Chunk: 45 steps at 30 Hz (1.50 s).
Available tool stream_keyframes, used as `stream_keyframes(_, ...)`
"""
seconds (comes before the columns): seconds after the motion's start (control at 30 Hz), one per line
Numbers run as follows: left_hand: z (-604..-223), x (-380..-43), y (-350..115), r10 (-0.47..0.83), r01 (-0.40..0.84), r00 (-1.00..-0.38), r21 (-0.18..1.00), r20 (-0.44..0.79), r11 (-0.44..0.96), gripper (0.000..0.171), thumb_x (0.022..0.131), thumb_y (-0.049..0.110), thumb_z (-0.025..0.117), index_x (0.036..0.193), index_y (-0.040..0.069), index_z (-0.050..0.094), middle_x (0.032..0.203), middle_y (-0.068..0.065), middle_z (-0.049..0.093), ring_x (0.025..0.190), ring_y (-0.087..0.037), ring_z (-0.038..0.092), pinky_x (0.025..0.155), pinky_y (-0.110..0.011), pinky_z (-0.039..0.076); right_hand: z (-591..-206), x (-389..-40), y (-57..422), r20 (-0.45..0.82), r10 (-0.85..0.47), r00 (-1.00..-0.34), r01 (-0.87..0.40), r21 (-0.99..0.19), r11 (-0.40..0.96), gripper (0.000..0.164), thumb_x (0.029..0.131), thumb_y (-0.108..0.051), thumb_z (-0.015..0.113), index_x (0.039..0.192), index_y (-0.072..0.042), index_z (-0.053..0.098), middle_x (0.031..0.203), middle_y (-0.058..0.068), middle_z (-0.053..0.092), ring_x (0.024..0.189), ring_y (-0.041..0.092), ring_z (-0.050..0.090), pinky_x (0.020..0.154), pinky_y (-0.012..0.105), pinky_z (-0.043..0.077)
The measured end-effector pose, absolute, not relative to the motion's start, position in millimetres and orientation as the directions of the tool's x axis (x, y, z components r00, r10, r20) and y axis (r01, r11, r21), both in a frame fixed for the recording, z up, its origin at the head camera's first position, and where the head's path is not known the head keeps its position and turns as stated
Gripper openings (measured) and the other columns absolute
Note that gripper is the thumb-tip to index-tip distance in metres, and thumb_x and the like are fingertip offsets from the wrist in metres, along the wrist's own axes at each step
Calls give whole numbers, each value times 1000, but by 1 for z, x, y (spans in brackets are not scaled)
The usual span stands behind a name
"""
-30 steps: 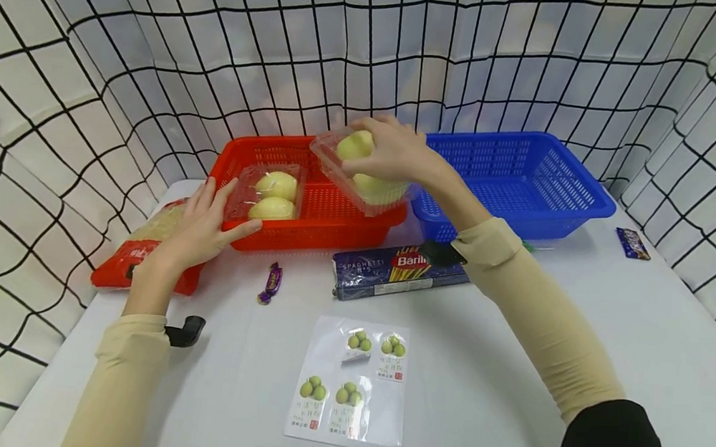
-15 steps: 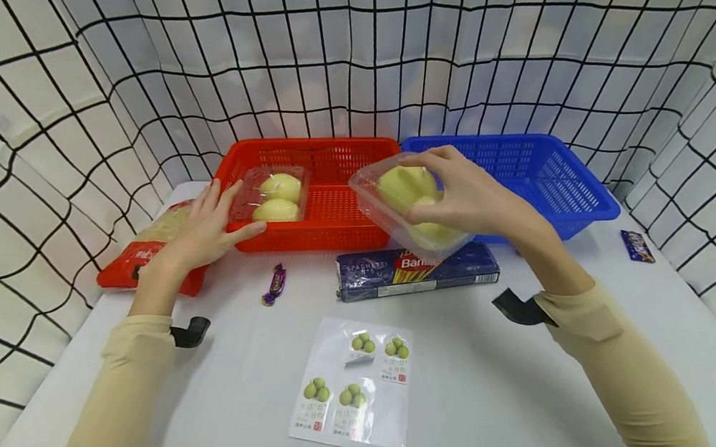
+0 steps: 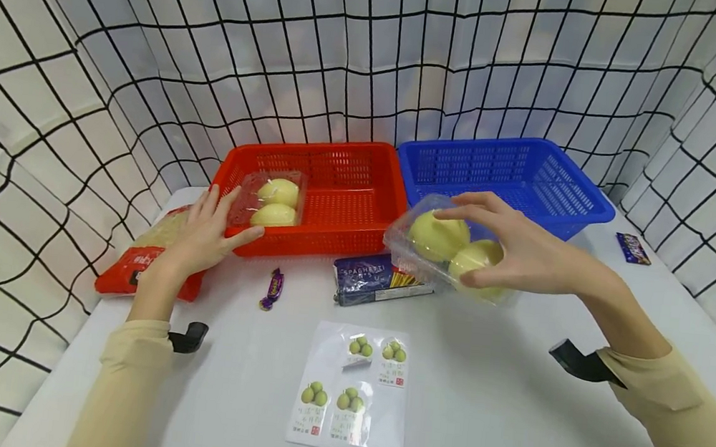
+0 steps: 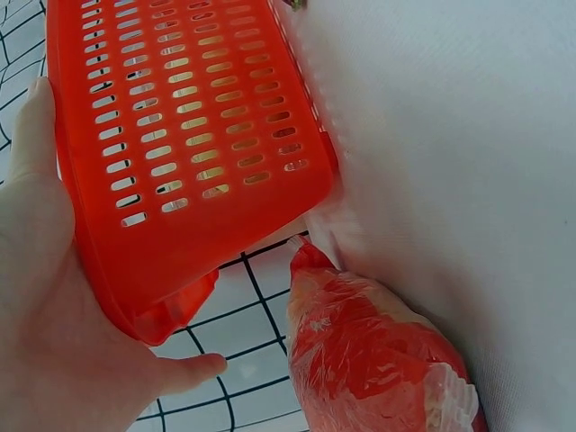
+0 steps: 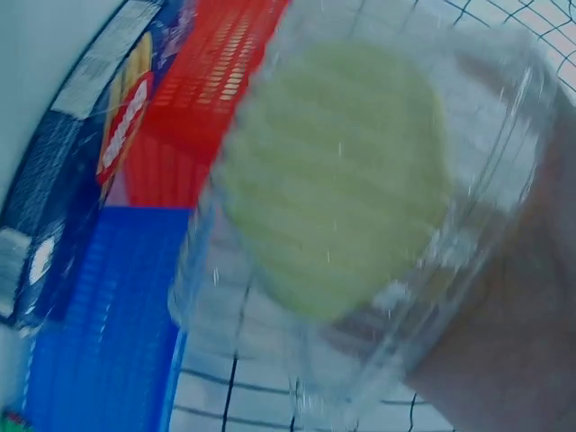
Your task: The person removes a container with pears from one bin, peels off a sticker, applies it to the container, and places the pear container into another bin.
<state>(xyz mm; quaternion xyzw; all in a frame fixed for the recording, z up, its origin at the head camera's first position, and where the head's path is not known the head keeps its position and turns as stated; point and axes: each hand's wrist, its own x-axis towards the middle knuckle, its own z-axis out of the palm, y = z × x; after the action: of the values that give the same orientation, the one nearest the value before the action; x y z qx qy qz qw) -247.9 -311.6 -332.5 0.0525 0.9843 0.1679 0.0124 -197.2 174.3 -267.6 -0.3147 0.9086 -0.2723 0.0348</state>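
Note:
My right hand (image 3: 523,257) holds a clear plastic box (image 3: 403,239) with pale green pears (image 3: 437,237) inside, tilted in the air in front of the blue basket (image 3: 501,145). In the right wrist view, one blurred pear (image 5: 337,180) shows through the plastic. My left hand (image 3: 198,237) rests at the left end of the red basket (image 3: 356,241), its fingers spread on the rim. A second clear box of pears (image 3: 277,205) sits in that basket near the fingers. In the left wrist view, the hand (image 4: 54,297) lies against the basket's edge.
A blue spaghetti pack (image 3: 368,278) lies before the baskets, partly hidden by the box. A red bag (image 3: 134,267) leans at left. Wrapped sweets (image 3: 272,289) and a small bar (image 3: 632,248) lie apart. A sticker sheet (image 3: 381,420) lies in front; black netting (image 3: 372,74) surrounds the table.
The right hand has carried the box of pears from over the red basket to the right and nearer me. The left hand stays on the red basket's rim.

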Motion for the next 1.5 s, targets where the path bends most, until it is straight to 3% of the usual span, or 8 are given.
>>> stream_keyframes(0.13,-336,-249,-309,100,95,-995,333,3,938,105,94,74,49,167,17,0,171,-26,-11,157,-51,-6,119,-80,4,-282,-188,188,66,-643,-763,-576,-520,631,73,80,-35,76,146,-47,48,166,-3,29,150,36,32,103,72,47)
stream_keyframes(0.47,-336,-251,-308,117,108,-993,353,-4,929,105,94,74,50,167,17,-1,171,-26,-14,157,-51,-10,117,-81,-3,-317,-181,203,-42,-677,-735,-556,-534,637,79,76,-38,79,148,-46,47,166,-1,30,149,37,33,106,75,41)
stream_keyframes(0.77,-338,-248,-310,106,103,-994,355,9,929,105,94,73,50,166,14,1,171,-28,-10,157,-52,-7,119,-79,-6,-323,-177,197,-102,-767,-634,-587,-583,562,82,76,-38,77,151,-44,45,170,-2,22,154,36,25,111,75,36)
stream_keyframes(1.5,-334,-250,-311,108,103,-994,353,6,930,105,94,72,51,166,14,1,171,-27,-11,157,-52,-7,119,-79,-7,-339,-188,205,-110,-855,-507,-674,-567,473,89,76,-30,78,156,-38,40,172,3,16,155,35,14,112,76,29)
